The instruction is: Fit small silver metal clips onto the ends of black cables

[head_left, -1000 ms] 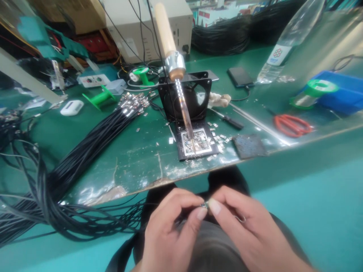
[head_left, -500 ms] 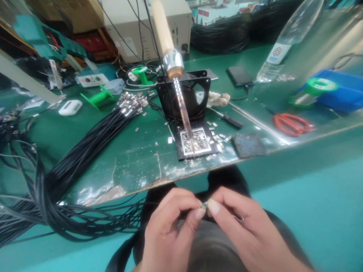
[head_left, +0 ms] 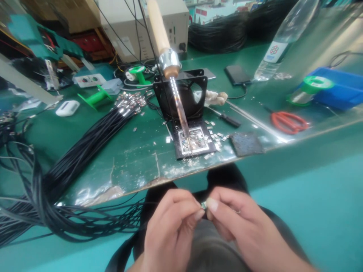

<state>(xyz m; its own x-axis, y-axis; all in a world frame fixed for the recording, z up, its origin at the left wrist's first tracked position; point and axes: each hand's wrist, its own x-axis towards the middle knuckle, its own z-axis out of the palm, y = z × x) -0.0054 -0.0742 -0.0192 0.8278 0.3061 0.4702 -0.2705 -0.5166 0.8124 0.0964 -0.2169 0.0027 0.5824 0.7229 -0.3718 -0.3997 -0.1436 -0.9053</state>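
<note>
Above my lap, in front of the bench edge, both hands meet fingertip to fingertip. Between them shows a tiny greenish piece with a metallic glint (head_left: 203, 205), mostly covered by the fingers. My left hand (head_left: 172, 221) pinches its left side with thumb and forefinger. Closed in a similar pinch, my right hand (head_left: 235, 213) grips its right side. A thin pale wire end (head_left: 237, 211) pokes out by the right fingers. Beyond the hands, a soldering iron (head_left: 180, 102) with a wooden handle slants down over a black plate (head_left: 178, 153) bearing small metallic pieces.
A black fan frame (head_left: 163, 98) stands behind the iron. Bundled black cables (head_left: 85, 143) lie left and droop over the edge. On the right are a dark square pad (head_left: 246, 144), red-handled scissors (head_left: 289, 122), a solder spool (head_left: 310, 90), a blue bin (head_left: 337, 90) and a bottle (head_left: 279, 49).
My left fingers have shifted slightly and closed more over the small piece, and the right hand's lower fingers have moved a little. The bench view has slid slightly left.
</note>
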